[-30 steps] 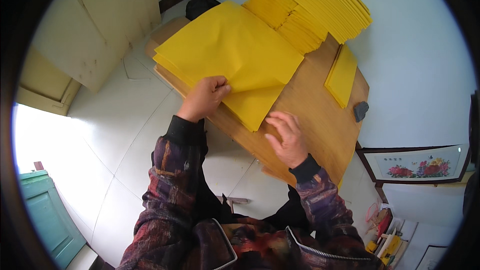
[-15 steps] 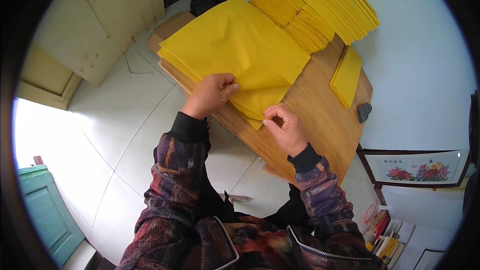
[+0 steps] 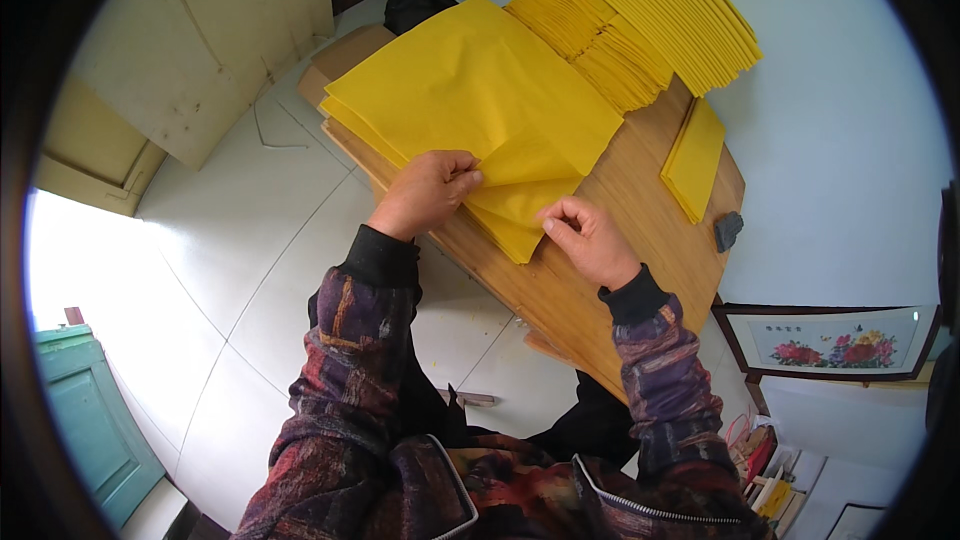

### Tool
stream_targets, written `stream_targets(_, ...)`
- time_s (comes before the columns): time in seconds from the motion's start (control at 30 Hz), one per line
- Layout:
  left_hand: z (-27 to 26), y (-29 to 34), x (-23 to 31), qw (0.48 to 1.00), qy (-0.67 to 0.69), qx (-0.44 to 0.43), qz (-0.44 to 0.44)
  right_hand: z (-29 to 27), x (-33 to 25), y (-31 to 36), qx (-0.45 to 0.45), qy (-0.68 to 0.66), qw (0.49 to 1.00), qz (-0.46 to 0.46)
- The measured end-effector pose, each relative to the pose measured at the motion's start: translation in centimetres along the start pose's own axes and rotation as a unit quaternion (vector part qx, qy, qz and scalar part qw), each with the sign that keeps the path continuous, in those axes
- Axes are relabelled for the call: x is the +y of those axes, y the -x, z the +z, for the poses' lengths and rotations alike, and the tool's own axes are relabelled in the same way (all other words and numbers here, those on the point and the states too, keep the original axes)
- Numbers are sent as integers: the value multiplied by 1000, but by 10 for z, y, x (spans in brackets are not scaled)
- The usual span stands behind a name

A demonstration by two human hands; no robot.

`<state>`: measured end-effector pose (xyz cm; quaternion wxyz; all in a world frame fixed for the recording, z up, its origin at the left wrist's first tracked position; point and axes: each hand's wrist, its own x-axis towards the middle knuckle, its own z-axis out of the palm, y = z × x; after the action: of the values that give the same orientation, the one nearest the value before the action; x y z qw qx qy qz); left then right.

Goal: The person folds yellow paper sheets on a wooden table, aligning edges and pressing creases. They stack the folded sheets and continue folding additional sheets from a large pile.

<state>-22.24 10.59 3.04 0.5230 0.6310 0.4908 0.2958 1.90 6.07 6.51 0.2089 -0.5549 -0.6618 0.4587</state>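
A stack of large yellow cloth-like sheets (image 3: 450,80) lies on the wooden table in front of me. My left hand (image 3: 425,192) is closed in a pinch on the near edge of the top yellow sheet, which is lifted and creased there. At the near corner, my right hand (image 3: 590,240) is pinched, with thumb and forefinger against the raised corner of the same sheet; its other fingers are curled. Beneath the lifted part, lower yellow layers (image 3: 510,238) show, their corner reaching toward the table's front edge.
Folded yellow bundles (image 3: 650,0) are piled at the table's far end. A narrow folded yellow piece (image 3: 695,160) and a dark grey stone-like lump (image 3: 729,230) lie on the wooden table (image 3: 580,310) at right. A framed flower picture (image 3: 830,342) stands beyond. A cardboard box (image 3: 345,55) is behind.
My right hand has moved slightly up and to the right, raising the top sheet's corner and baring more of the layers beneath. My left hand keeps its pinch in nearly the same place.
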Motion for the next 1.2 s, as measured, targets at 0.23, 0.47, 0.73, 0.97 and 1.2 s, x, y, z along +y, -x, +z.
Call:
stream_targets(0.23,1,-2,-6,997,24,-6,70,-11,-29,-25,122,113,979,-114)
stream_targets(0.47,7,-4,-8,999,7,23,31,5,-41,-16,285,196,912,-219)
stream_targets(0.73,8,-3,-7,999,14,47,4,56,-3,22,213,255,924,-188)
stream_targets(0.97,7,-6,-13,999,25,30,30,41,4,13,162,61,982,-70)
stream_targets(1.2,3,-5,-12,999,28,3,34,28,0,2,104,-71,992,-16)
